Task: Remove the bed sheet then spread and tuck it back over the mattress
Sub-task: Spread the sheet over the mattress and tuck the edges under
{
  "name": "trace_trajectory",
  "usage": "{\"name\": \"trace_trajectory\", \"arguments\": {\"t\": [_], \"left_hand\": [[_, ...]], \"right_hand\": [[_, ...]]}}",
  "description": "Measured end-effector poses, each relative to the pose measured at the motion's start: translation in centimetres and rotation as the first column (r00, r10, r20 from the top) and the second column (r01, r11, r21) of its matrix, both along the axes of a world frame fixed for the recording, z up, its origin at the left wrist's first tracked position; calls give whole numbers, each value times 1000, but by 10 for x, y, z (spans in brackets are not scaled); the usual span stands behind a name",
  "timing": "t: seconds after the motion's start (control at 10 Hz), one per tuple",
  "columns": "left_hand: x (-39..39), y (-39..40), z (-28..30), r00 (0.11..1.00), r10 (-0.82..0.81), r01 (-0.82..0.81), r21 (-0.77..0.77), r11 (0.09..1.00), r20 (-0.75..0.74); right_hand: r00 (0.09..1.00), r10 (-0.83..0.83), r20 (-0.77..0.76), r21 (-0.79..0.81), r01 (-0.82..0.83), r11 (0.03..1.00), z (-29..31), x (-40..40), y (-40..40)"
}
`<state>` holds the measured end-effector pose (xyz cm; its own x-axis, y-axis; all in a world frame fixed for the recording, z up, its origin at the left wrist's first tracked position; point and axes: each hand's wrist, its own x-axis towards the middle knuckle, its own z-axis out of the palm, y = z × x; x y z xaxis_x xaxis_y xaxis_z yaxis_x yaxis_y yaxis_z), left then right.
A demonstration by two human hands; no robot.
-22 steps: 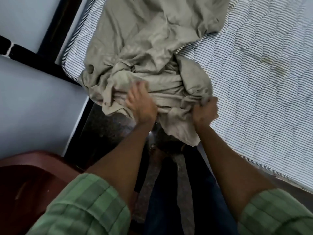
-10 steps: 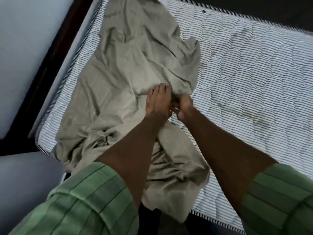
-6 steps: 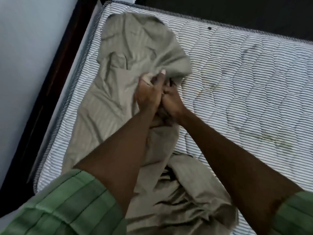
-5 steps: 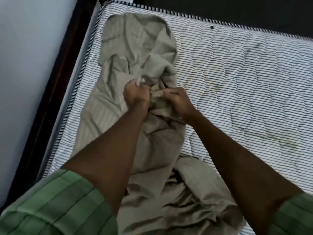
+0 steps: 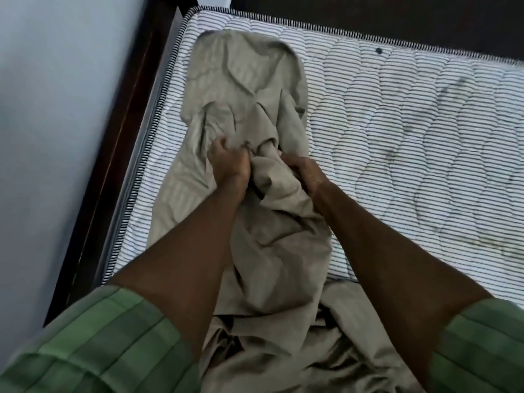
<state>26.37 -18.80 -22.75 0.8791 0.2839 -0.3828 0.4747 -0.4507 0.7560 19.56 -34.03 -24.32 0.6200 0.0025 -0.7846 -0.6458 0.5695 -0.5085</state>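
A beige bed sheet [image 5: 243, 89] lies bunched in a long crumpled strip down the left part of a striped quilted mattress [image 5: 411, 143]. My left hand [image 5: 229, 163] grips a fold of the sheet near its middle, fingers curled into the cloth. Close beside it, my right hand [image 5: 304, 171] grips another gathered fold. The cloth between the two hands stands up in a ridge. The near end of the sheet piles up below my arms and hangs over the mattress edge.
A dark wooden bed frame [image 5: 124, 137] runs along the mattress's left side against a pale blue wall [image 5: 56, 109]. Dark floor [image 5: 397, 12] shows beyond the far edge. The right part of the mattress is bare and stained.
I have reached from the near edge of the bed to the middle of the sheet. Both hands came together and gathered folds, and the far end of the sheet has drawn in narrower.
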Motion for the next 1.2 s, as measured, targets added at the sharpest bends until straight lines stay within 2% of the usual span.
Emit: {"name": "trace_trajectory", "arguments": {"t": [0.1,0.2,0.3,0.4,0.5,0.6,0.7,0.8,0.9,1.0,1.1,1.2], "left_hand": [[-2,3,-12,931,-348,364,214,906,-111],[0,6,-17,899,-418,431,444,785,-133],[5,3,-12,930,-319,368,487,792,-184],[5,-5,-8,948,-243,315,486,815,-206],[6,-13,-7,964,-185,247,387,888,-192],[12,-10,-10,980,-31,89,295,951,-195],[28,16,-11,985,53,-1,294,956,-167],[38,24,-11,974,217,-172,432,885,-57],[6,-16,-9,957,-61,-132,615,778,283],[-33,-55,-17,817,-502,216,657,723,284],[-48,-70,-34,785,-586,463,439,770,200],[-51,-74,-44,810,-575,540,239,807,112]], "right_hand": [[1000,14,-1,19,-14,1000,1,-3,-8],[999,-25,-29,-45,24,999,-2,-5,-23],[995,-95,-35,-192,87,978,5,-3,-38],[978,-206,12,-395,194,898,17,-2,-57],[937,-335,96,-450,341,825,25,-2,-73],[832,-547,95,-451,525,721,22,-13,-109],[684,-714,149,-455,689,564,11,-35,-163],[714,-677,180,-295,696,655,27,-52,-155],[846,-502,178,-80,521,850,41,-49,-110],[776,-615,140,134,600,788,33,-61,-106],[708,-704,-62,280,689,668,12,-94,-114],[915,-392,-95,14,395,918,2,-104,-89]]}}
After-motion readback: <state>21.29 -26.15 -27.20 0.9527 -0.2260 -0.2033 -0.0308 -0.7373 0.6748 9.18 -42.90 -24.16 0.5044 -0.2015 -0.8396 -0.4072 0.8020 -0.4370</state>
